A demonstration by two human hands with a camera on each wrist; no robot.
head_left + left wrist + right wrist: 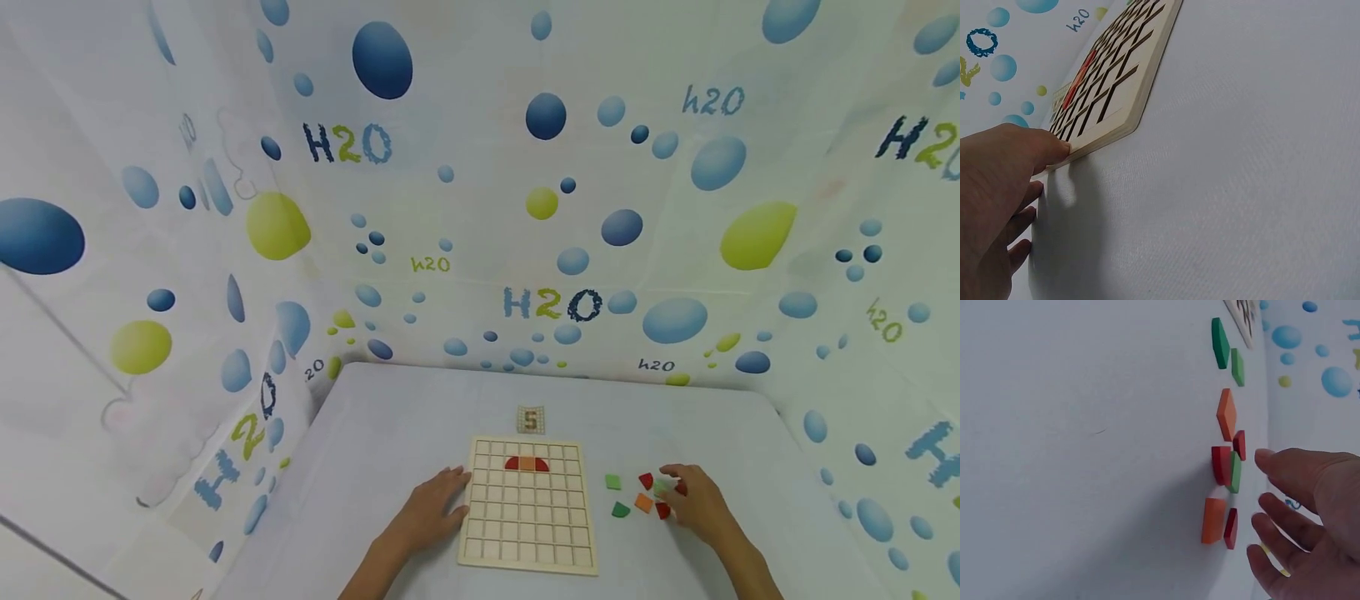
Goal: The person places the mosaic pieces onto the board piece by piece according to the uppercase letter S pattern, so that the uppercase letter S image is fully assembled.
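Observation:
A wooden grid board (528, 533) lies on the table, with an orange square (527, 463) between two red quarter-round pieces in an upper row. My left hand (431, 510) touches the board's left edge; the left wrist view shows the thumb (1050, 149) against its rim. My right hand (697, 504) hovers over loose pieces, fingers apart, with nothing visible between them. Around it lie red quarter-rounds (663, 510), an orange square (643, 502) and a light green piece (1235, 472). Another orange piece (1213, 520) shows in the right wrist view, covered by the hand from above.
A small pattern card (531, 420) with a figure like a 5 lies beyond the board. Between board and right hand are a light green square (613, 482) and a dark green quarter-round (621, 510). A printed curtain (480, 200) hangs behind the white table (405, 408).

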